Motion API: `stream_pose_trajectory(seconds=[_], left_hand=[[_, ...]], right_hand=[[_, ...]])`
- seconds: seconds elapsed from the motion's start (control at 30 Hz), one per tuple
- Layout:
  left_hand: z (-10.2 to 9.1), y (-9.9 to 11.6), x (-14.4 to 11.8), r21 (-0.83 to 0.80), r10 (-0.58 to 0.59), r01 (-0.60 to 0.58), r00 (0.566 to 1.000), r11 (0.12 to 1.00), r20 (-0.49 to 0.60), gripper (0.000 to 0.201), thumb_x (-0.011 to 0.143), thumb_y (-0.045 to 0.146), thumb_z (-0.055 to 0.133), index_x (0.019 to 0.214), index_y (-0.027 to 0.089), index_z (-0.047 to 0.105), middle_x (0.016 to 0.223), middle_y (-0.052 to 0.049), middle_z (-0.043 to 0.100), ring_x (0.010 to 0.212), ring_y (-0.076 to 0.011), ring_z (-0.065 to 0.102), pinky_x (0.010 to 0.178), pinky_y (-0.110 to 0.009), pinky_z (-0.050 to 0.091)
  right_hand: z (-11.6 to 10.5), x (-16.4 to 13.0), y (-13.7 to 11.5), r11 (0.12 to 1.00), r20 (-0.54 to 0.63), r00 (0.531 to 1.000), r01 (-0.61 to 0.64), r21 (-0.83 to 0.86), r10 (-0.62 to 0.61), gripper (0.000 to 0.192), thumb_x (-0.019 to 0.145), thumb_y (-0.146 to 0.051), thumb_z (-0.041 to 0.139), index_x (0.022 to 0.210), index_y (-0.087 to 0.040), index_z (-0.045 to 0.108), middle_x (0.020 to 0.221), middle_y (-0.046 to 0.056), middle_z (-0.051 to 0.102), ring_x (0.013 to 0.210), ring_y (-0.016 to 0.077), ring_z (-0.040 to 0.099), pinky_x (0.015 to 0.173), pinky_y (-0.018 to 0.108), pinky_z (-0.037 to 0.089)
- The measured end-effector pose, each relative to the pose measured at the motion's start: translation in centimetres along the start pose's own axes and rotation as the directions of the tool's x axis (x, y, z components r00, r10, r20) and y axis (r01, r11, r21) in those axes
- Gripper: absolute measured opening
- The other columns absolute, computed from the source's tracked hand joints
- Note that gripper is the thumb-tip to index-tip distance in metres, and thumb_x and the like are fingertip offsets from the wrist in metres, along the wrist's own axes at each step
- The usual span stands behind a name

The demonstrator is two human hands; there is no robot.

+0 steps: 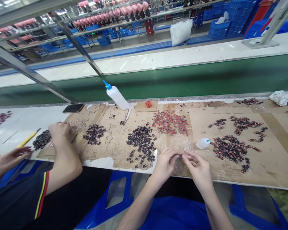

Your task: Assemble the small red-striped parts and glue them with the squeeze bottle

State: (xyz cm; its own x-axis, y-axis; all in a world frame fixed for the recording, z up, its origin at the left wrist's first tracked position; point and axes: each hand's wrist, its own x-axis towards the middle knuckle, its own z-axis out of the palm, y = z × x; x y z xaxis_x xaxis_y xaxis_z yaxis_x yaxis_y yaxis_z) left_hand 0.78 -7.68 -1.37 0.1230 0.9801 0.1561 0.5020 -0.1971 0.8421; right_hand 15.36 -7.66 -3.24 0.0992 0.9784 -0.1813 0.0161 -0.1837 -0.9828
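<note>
Both hands working at tabletop [266, 172] front edge: left hand [165, 164] & right hand [198, 169] fingers pinching tog. on one tiny red/black wired part [181, 155]. Judgement: keep grip near its ends, low over cardboard, clear of glue bottle [203, 143] & black parts pile [142, 142].

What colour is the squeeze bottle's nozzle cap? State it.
Blue, on the white squeeze bottle; the head view shows it clearly.

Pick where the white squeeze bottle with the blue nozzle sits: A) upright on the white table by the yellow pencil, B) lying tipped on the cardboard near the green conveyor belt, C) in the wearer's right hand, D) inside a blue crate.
B: the white squeeze bottle with the blue nozzle lies tilted on the brown cardboard sheet, beside the green conveyor belt, no hand on it.
</note>
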Motion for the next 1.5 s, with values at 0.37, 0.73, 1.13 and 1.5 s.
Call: stream_pose_trajectory(seconds=[0.37,0.73,1.13,1.5], left_hand=[[0.7,0.7,-0.5,-0.216,-0.228,0.219,0.974,0.951,-0.014,0.015,0.084,0.021,0.055,0.091,0.017,0.068,0.092,-0.007,0.070,0.089,-0.0185,0.064,0.084,-0.032,0.050],[2.2,1.2,-0.2,-0.187,-0.113,0.120,0.992,0.975,0.051,0.022,0.088,0.023,0.055,0.108,0.020,0.064,0.101,-0.007,0.069,0.100,-0.0192,0.062,0.091,-0.035,0.049],[-4.6,-2.6,3.4,0.589,-0.276,0.371,0.928,0.718,-0.249,0.017,0.090,0.020,0.054,0.099,0.020,0.069,0.107,-0.010,0.068,0.101,-0.0284,0.052,0.086,-0.044,0.038],[-2.7,-1.7,2.5,0.147,-0.124,0.130,0.991,0.981,-0.045,0.020,0.089,0.015,0.054,0.087,0.024,0.072,0.092,-0.004,0.071,0.094,-0.0208,0.058,0.087,-0.036,0.040]], right_hand=[[-0.6,0.0,-0.8,1.000,0.077,0.997,0.025,0.003,-0.025,0.041,0.065,-0.051,0.077,0.086,-0.016,0.075,0.079,0.010,0.076,0.072,0.0243,0.073,0.072,0.037,0.062],[-3.5,0.2,-1.0,0.951,0.077,0.971,0.239,-0.196,-0.228,0.031,0.072,-0.048,0.071,0.077,-0.018,0.074,0.071,0.007,0.072,0.062,0.0194,0.067,0.061,0.032,0.058],[-7.2,3.8,-0.9,0.514,-0.065,0.734,0.406,-0.756,-0.676,0.060,0.071,-0.067,0.063,0.105,-0.017,0.067,0.102,0.015,0.068,0.099,0.0318,0.058,0.090,0.052,0.045],[-5.1,4.0,-0.8,0.853,-0.063,0.926,0.315,-0.416,-0.372,0.037,0.072,-0.053,0.070,0.086,-0.024,0.051,0.099,0.009,0.070,0.098,0.0264,0.064,0.083,0.041,0.050]])
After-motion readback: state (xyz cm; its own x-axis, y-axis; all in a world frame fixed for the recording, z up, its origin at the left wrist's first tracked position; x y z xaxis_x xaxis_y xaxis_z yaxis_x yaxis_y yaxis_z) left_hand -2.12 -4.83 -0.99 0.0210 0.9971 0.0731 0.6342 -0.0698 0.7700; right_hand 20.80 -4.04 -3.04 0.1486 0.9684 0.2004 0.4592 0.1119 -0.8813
